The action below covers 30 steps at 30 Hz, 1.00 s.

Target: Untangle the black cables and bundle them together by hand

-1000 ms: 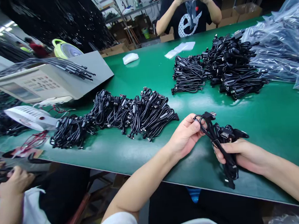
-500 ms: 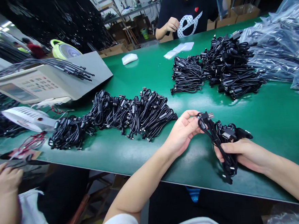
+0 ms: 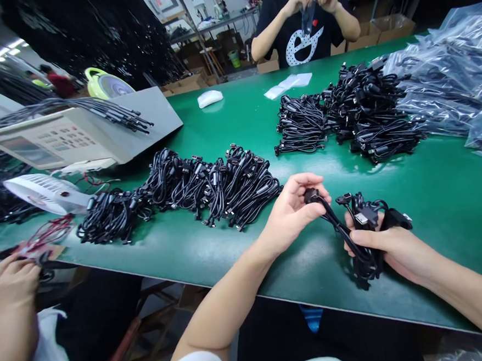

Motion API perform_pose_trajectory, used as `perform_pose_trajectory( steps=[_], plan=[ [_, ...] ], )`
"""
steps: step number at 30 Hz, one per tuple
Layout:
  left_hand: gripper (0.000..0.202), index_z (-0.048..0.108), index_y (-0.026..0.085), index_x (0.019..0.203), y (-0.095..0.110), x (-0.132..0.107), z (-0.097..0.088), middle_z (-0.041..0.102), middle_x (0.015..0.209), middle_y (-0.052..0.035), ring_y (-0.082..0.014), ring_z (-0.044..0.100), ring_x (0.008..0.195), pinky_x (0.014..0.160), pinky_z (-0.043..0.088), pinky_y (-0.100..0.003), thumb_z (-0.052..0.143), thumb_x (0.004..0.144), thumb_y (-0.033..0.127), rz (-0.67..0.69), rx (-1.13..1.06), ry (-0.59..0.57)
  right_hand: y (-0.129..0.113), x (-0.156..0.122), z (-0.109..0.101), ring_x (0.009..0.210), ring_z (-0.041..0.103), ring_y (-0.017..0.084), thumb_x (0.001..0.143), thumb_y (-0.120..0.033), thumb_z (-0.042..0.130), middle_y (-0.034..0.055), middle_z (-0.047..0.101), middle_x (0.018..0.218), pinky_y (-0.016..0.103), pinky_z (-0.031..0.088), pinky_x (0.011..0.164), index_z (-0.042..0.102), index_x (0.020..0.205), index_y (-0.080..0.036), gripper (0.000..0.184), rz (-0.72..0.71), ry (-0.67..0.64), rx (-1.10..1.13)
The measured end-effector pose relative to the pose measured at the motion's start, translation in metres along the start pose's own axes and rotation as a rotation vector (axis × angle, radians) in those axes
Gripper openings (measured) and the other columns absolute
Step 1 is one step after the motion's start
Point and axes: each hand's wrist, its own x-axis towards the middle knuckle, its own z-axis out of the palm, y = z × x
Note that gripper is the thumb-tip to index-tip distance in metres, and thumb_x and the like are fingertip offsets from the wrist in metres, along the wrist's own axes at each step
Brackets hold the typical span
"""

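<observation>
Both hands are busy just over the green table [image 3: 431, 189]: my left hand [image 3: 293, 215] pinches one black plug [image 3: 310, 195], and my right hand [image 3: 390, 247] squeezes the cable bunch [image 3: 364, 262] so it holds together.

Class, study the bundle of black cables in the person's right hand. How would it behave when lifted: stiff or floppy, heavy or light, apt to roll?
Probably floppy: the strand between the left hand and right hand curves loosely. Likely light, since one hand grips the whole bundle. Rolling seems unlikely; its jutting plug ends should stop it.
</observation>
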Motion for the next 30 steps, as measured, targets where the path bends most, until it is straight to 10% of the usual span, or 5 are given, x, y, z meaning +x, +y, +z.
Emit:
perform_pose_trajectory(
  steps=[8,30],
  plan=[
    [0.029,0.07,0.021,0.114,0.0,-0.001,0.003,0.065,0.135,-0.0098,-0.0256,0.059,0.13,0.108,0.047,-0.037,0.07,0.089,0.036,-0.077,-0.092,-0.067,0.005,-0.013,-0.002,0.088,0.069,0.027,0.076,-0.044,0.081,0.0033,0.073,0.089,0.039,0.054,0.082,0.069,0.096,-0.024,0.031,-0.035,-0.071,-0.224],
    [0.017,0.071,0.019,0.095,-0.026,-0.007,0.014,0.069,0.107,-0.0041,-0.0159,0.063,0.109,0.104,0.044,-0.031,0.078,0.081,0.026,-0.266,-0.05,0.005,0.009,0.007,0.009,0.109,0.064,0.027,0.062,-0.034,0.092,0.0016,0.075,0.115,0.039,0.047,0.096,0.075,0.108,-0.027,0.05,-0.057,0.095,0.069]
  ],
)
